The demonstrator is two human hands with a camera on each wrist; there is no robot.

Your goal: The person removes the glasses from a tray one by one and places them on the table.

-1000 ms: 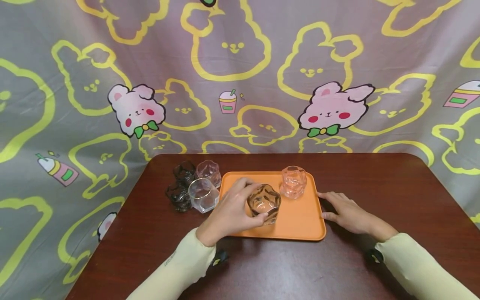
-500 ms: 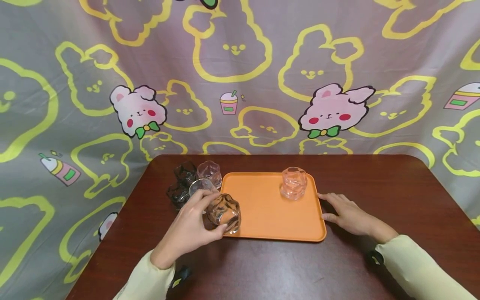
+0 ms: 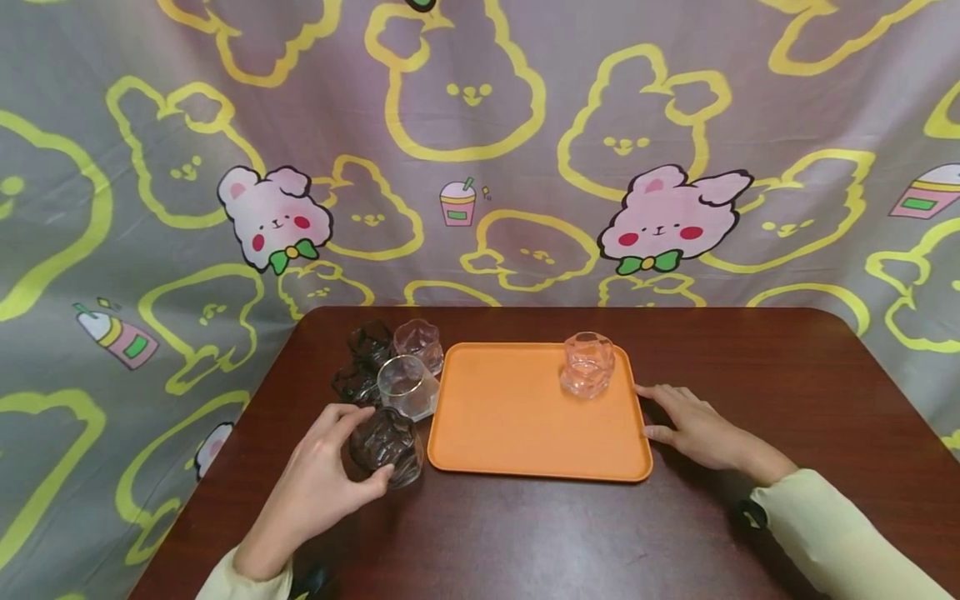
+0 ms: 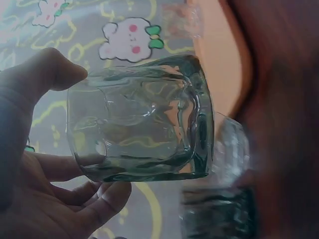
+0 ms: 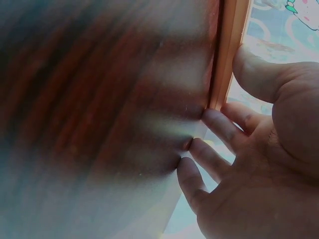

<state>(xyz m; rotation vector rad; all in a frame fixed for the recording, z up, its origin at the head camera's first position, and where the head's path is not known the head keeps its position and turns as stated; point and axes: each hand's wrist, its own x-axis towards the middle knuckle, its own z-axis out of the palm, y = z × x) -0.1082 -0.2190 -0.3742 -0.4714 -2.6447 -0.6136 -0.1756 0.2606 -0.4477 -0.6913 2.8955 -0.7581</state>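
Note:
A smoky dark glass tumbler [image 3: 388, 446] with faceted sides is pinched between the thumb and fingers of my left hand [image 3: 318, 475], left of the tray's near corner. The left wrist view shows the glass [image 4: 142, 122] large, its thick base turned away from the palm. My right hand [image 3: 697, 429] rests on the table with fingertips and thumb at the right rim of the orange tray [image 3: 525, 425]. In the right wrist view its fingers [image 5: 214, 162] are extended beside the tray edge [image 5: 230, 55]. A pinkish clear glass [image 3: 588, 367] stands at the tray's back right.
Just left of the tray stand a clear glass with a thin rim [image 3: 408, 387], a pale pinkish glass [image 3: 418, 346] and two dark glasses, one behind [image 3: 371, 343] and one nearer [image 3: 354, 383]. A patterned curtain [image 3: 525, 167] hangs behind the brown table [image 3: 555, 533].
My left hand has carried the dark glass from the middle of the tray leftward, past its left edge, to over the table. The right hand and the tray stay in place.

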